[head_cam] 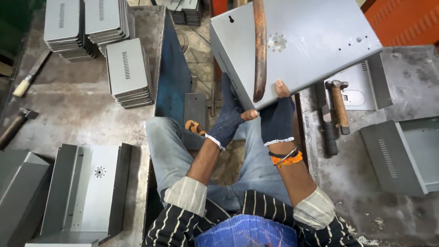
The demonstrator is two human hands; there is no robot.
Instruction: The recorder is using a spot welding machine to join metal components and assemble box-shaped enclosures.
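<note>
A large grey sheet-metal box [311,36] with a row of vent slots on its side and a round punched hole on its face is held tilted above my lap. My left hand [228,116], in a dark blue fingerless glove, grips its near lower corner from the left side. My right hand [277,114], gloved the same way and wearing an orange wrist band, clamps the near edge with the thumb on the top face. A rusty curved bar [259,50] crosses in front of the box, just above my hands.
Stacks of grey slotted covers [127,73] stand at the upper left. A hammer [339,106] lies on the right bench beside an open grey box [402,155]. A bent panel [87,192] sits at the lower left, another hammer [16,126] at the far left. A blue upright plate [173,77] borders my knee.
</note>
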